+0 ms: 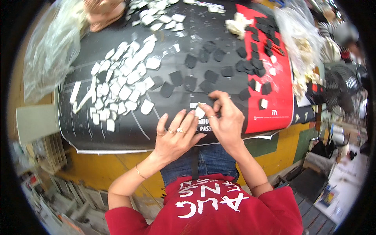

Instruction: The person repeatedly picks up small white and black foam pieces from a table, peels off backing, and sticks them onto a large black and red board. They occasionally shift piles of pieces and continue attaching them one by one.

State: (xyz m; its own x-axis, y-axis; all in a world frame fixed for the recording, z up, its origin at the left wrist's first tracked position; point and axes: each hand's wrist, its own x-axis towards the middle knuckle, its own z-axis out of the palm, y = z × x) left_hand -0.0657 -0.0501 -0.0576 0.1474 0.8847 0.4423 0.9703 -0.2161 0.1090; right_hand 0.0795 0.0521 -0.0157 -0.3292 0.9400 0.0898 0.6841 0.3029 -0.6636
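Note:
In front of me, at the near side of the dark mat, a small white piece (199,112) lies between my two hands. My left hand (175,135) is stretched out with its fingers apart, its index fingertip touching the left edge of that piece. My right hand (227,121) is closed in a pinch at the top and right of the white piece; its fingertips partly cover it. To the left spreads a heap of similar white pieces (124,92). Farther ahead lie several flat black pieces of the same shape, one of them a black piece (190,83) near the middle.
Clear plastic bags stand at the far left (53,51) and far right (299,37). More black pieces (266,27) lie on the red end (270,113) of the mat, with a crumpled cream bundle (237,26) nearby. Another person's arm (102,13) shows at the far left. A fan (338,84) stands right.

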